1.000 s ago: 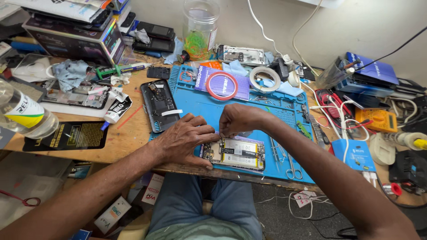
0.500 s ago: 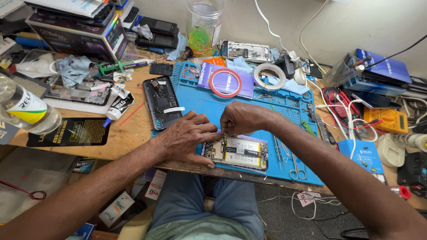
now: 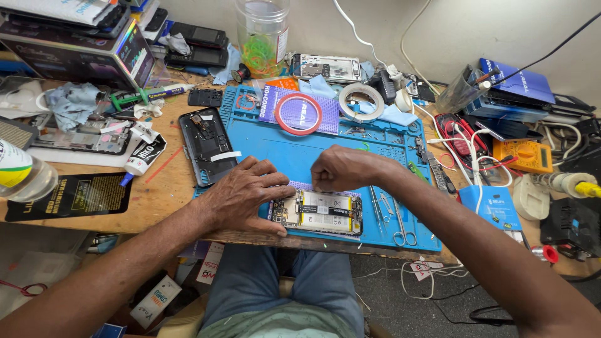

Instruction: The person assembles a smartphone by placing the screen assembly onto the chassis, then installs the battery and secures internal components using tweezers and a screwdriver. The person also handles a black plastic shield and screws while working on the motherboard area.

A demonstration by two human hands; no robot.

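Observation:
An opened phone (image 3: 319, 213) with its battery and boards exposed lies near the front edge of a blue work mat (image 3: 294, 147). My left hand (image 3: 244, 191) lies over the phone's left end and presses it down, fingers spread. My right hand (image 3: 341, 168) has its fingertips pinched together at the phone's upper edge; what they pinch is too small to make out. A black phone back cover (image 3: 206, 145) lies just left of the mat.
A red tape ring (image 3: 298, 114) and a white tape roll (image 3: 360, 102) sit at the mat's far side. Tweezers and scissors (image 3: 400, 222) lie right of the phone. A clear jar (image 3: 263, 28), stacked boxes (image 3: 75, 50), a yellow multimeter (image 3: 529, 155) and cables crowd the wooden desk (image 3: 156, 194).
Both hands stay on the phone. The view has shifted slightly; my right hand's fingers have moved a little along the phone's upper edge.

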